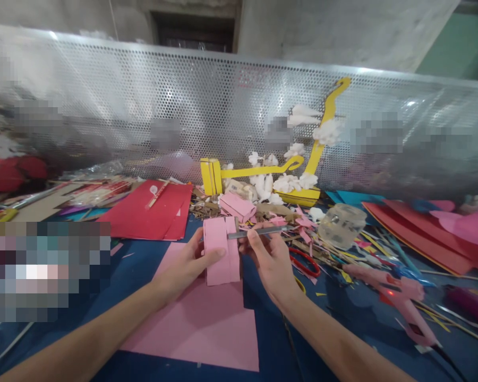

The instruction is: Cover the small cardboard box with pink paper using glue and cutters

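My left hand [193, 260] is closed around the left side of a small pink paper-covered box [215, 254], thumb lying across its front. The box stands upright above a large pink sheet [199, 329] with a stepped right edge. Between the thumb and fingers of my right hand [269, 260] is a narrow flat metal strip [271, 230]; whether it is a ruler or a blade I cannot tell. Its left end touches the seam near the top of the box. Behind lies another folded pink piece [238, 206].
Red sheets [149, 212] lie to the left. Yellow paper shapes [212, 178] with white tufts stand before a perforated metal screen [207, 106]. Right of my hands are red-handled scissors [306, 262], a clear plastic container [341, 225], paper scraps and a pink glue gun [394, 297] with its cord.
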The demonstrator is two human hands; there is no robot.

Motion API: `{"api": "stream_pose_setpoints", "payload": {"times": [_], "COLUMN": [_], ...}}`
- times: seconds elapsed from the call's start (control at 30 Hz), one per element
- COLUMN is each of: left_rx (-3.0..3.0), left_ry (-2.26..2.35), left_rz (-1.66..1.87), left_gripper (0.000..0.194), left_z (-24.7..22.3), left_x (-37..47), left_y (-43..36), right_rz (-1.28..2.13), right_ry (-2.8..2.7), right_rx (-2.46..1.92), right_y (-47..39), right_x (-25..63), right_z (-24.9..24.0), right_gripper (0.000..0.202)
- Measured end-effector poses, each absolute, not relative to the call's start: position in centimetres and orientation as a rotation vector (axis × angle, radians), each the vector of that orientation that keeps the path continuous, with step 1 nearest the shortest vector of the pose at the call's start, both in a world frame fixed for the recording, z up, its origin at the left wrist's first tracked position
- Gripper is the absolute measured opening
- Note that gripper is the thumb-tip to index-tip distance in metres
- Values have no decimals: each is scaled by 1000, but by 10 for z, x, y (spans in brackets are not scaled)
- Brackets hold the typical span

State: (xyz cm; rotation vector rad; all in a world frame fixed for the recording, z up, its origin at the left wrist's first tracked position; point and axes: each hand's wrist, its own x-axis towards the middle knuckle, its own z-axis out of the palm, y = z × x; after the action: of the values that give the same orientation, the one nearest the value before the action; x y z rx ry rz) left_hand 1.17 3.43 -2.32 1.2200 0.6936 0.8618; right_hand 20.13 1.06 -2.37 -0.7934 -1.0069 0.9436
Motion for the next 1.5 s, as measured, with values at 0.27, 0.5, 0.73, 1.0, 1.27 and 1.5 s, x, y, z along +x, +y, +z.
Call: {"api": "stream_pose_setpoints", "payload": {"times": [0.27, 0.5, 0.73, 1.0, 1.27, 1.5], "left_rx": [1227, 1208, 1205, 1136, 1185, 1232], "left_ry": [717, 705, 683, 773, 751, 737], "left_rz": [861, 868, 873, 880, 874, 885], "left_gripper": [62, 62, 60, 56, 56, 49], "left_z": [-22, -22, -22, -16, -10, -11], "left_x": [12, 13, 12, 16, 17, 16], "left_y": [33, 32, 33, 30, 24, 25], "right_rz": [938, 937, 933, 972, 882, 870], "right_ry": [-1005, -992, -991, -875, -890, -947], "right_rx": [-802, -809, -830, -823, -861, -834], "right_y": [12, 11, 9, 9, 8, 7], "right_x": [201, 200, 199, 199, 197, 199], "right_z": [-24, -23, -21, -12, -7, -11], "right_gripper": [25, 26, 27, 34, 36, 31]}}
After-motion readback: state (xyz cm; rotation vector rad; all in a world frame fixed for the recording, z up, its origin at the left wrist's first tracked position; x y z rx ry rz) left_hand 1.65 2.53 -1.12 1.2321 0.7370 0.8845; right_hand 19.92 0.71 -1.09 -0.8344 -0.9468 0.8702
